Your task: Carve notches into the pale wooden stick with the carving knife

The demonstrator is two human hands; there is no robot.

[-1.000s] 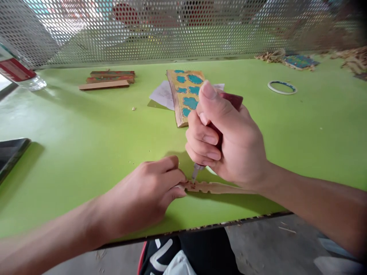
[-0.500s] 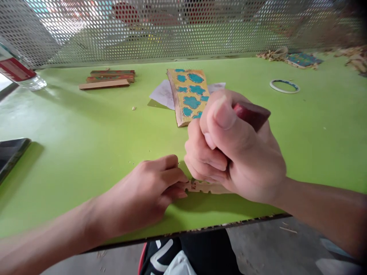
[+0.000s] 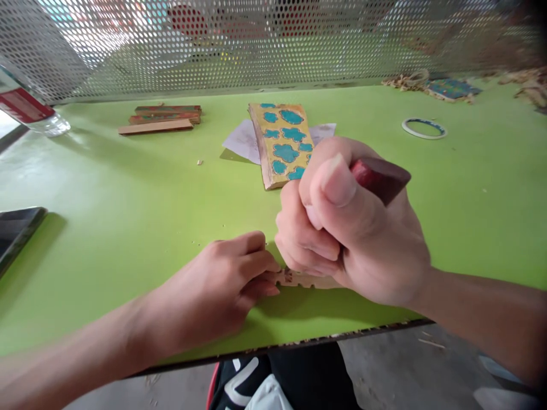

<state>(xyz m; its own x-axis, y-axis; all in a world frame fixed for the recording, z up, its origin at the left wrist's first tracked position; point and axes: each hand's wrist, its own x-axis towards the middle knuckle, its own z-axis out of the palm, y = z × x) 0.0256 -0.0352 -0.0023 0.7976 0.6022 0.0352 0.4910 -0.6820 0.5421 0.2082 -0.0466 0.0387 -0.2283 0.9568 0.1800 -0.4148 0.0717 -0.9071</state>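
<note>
Firmly, the left hand (image 3: 213,285) pinches one end of a pale notched wooden strip (image 3: 305,279) between its fingers (image 3: 262,263) and thumb, the strip lying on the lime-green desk (image 3: 128,182). Just beside it, the right hand (image 3: 363,228) is clenched in a fist around a dark red handle (image 3: 380,179), its lower end hidden by the fingers. Farther along the desk, a yellow wooden block with turquoise blotches (image 3: 280,145) rests on white paper (image 3: 243,142).
</note>
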